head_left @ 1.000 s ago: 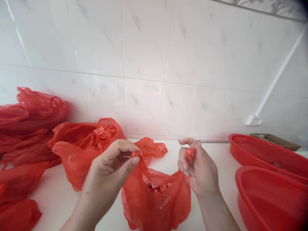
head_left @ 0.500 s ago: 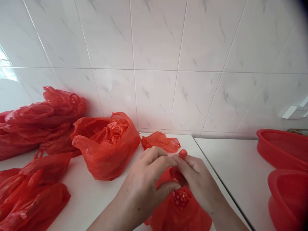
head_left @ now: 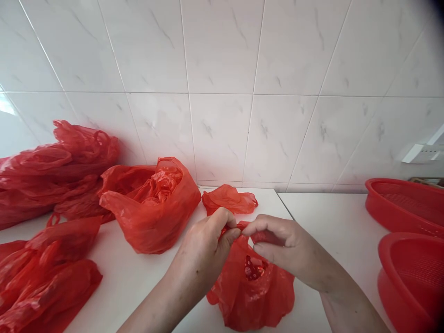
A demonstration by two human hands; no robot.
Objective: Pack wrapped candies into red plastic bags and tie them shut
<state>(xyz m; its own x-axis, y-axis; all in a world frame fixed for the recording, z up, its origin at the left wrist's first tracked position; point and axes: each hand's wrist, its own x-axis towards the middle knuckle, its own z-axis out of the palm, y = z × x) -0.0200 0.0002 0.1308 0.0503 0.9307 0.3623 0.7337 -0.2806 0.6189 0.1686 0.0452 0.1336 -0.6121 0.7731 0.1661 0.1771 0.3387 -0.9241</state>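
A small red plastic bag [head_left: 256,305] stands on the white table in front of me. Through its top shows a red packet with a white pattern [head_left: 252,269], partly hidden. My left hand [head_left: 211,245] is closed, thumb and forefinger pinching the bag's gathered top. On the other side, my right hand [head_left: 287,245] has its fingers curled around a strip of the bag's plastic, with the forefinger tip close to the left thumb. A gap shows between the right thumb and forefinger. The inner fingers of both hands are hidden.
A bulging red bag [head_left: 156,226] stuffed with plastic sits behind left. More red bags [head_left: 52,277] lie at the far left. A flat red bag [head_left: 229,199] lies near the tiled wall [head_left: 222,134]. Red baskets [head_left: 391,273] stand at the right, beyond a table seam.
My hands have drawn slightly apart, the left closing to a pinch on the bag's top and the right turning flatter. More of the bag and its front now shows.
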